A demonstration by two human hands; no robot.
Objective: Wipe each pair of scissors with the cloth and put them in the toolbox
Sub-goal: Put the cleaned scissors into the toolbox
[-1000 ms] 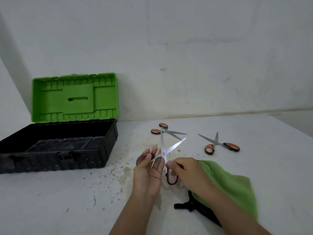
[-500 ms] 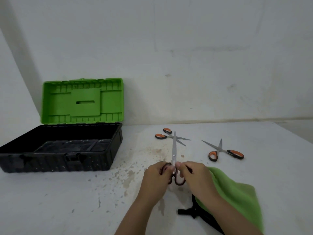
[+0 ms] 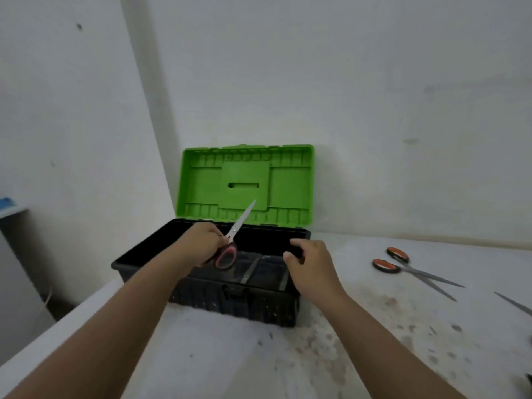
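My left hand (image 3: 203, 243) grips a pair of red-handled scissors (image 3: 232, 242) by the handles, blades closed and pointing up and to the right, over the open black toolbox (image 3: 144, 256). The toolbox's green lid (image 3: 247, 184) stands upright against the wall. My right hand (image 3: 309, 262) hovers at the toolbox's right end with loosely curled fingers and holds nothing. A pair of orange-handled scissors (image 3: 414, 272) lies on the table to the right. A blade tip of another pair (image 3: 515, 304) shows at the right edge. The cloth is out of view.
The white table (image 3: 259, 355) is stained and speckled right of the toolbox. Its left edge drops off beside the toolbox. A wall corner stands behind the toolbox. A dark object (image 3: 529, 380) peeks in at the lower right edge.
The view swung left toward the toolbox. My left hand carried the red-handled scissors from above the cloth to over the toolbox. My right hand let go of them and moved to the toolbox's right end.
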